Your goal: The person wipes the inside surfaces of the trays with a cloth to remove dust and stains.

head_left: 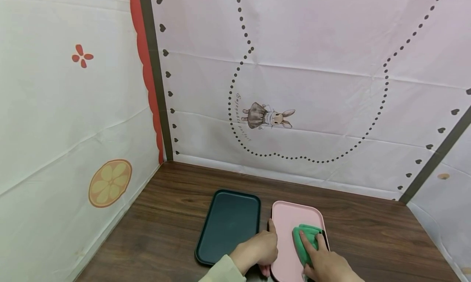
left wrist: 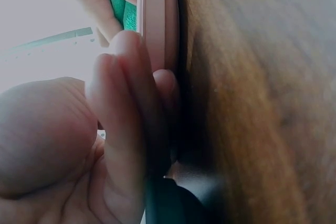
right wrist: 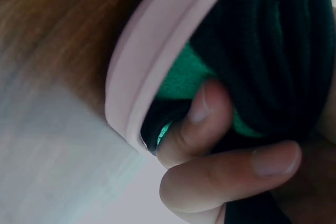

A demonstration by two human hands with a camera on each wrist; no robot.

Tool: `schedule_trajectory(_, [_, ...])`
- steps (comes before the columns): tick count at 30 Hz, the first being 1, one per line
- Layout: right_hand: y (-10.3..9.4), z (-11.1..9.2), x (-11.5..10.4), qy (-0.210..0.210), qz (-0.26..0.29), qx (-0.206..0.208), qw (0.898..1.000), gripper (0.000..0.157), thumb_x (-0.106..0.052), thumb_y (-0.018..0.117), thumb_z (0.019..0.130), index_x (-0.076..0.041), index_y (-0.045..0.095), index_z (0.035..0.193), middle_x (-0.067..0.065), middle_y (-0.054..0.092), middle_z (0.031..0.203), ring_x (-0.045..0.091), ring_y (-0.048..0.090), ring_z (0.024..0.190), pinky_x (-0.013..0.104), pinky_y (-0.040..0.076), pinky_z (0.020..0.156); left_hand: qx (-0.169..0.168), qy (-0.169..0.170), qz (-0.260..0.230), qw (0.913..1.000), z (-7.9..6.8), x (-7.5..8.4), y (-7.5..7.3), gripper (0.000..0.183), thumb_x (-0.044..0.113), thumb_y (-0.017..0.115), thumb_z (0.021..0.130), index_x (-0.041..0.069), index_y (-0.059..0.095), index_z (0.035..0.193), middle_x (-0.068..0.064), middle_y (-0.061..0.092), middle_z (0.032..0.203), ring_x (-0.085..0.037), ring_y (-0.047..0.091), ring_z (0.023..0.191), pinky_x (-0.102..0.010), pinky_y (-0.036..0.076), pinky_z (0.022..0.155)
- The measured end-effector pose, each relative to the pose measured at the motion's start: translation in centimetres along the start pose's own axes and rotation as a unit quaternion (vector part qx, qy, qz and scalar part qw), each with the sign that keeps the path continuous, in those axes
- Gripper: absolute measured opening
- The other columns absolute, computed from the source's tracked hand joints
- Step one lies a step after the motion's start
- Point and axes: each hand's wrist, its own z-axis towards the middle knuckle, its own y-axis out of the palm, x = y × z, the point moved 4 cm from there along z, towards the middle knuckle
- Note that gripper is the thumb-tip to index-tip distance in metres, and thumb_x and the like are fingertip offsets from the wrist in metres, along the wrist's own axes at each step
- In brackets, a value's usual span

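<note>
A pink tray [head_left: 288, 233] lies on the wooden table, and a folded green cloth [head_left: 303, 245] with dark parts sits on its right side. My right hand [head_left: 325, 261] holds the cloth against the tray, fingers spread over it in the head view. In the right wrist view, bent fingers [right wrist: 210, 108] are at the cloth's dark folds [right wrist: 273, 51], inside the pink rim [right wrist: 152, 45]. My left hand [head_left: 259, 247] rests along the tray's left side, index finger pointing away from me. Its fingertips [left wrist: 128, 43] touch the pink rim [left wrist: 155, 19] in the left wrist view.
A dark green tray [head_left: 232, 222] lies just left of the pink one, its near right corner partly behind the left hand. Brown wood tabletop [head_left: 158, 224] surrounds both trays. Printed cloth walls [head_left: 312, 102] stand at the back and on both sides.
</note>
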Motion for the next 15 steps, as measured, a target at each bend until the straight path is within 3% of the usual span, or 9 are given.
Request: schedule_trajectory(15, [-1.05,0.26,0.02,-0.029,0.000,0.023,0.999,0.084,-0.027,0.077,0.089,-0.013,0.037,0.161,0.036,0.036,0.151,0.023,0.055,0.053,0.046,0.050,0.050,-0.008,-0.018,0.022,0.9996,0.21,0.14,-0.18,0.079,0.003,0.054,0.101,-0.003,0.009,0.165,-0.010,0.064,0.047,-0.012,0.053,0.030,-0.027,0.047,0.035])
